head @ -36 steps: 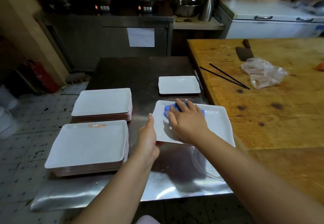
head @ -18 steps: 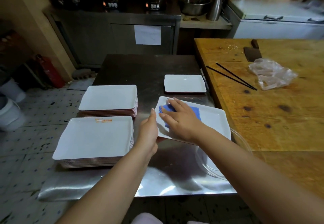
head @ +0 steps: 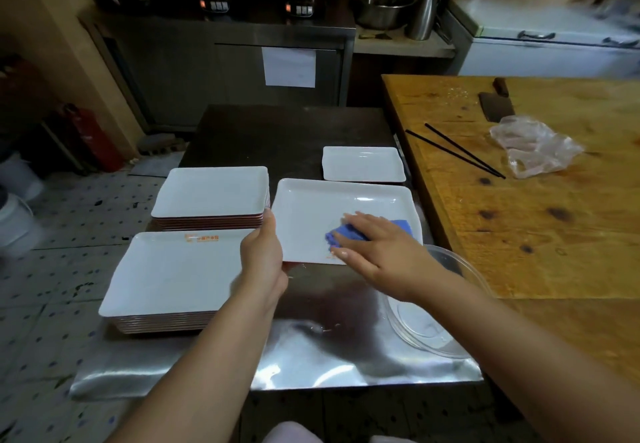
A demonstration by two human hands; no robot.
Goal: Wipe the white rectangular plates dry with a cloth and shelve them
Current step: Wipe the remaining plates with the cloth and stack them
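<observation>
On the stainless steel counter (head: 287, 137), two stacks of white rectangular plates (head: 211, 191) (head: 173, 269) sit along the left edge, one behind the other. A single white rectangular plate (head: 363, 163) lies by the right edge, behind the held white plate (head: 329, 207). A clear plastic bowl (head: 436, 324) sits at the near right corner.
</observation>
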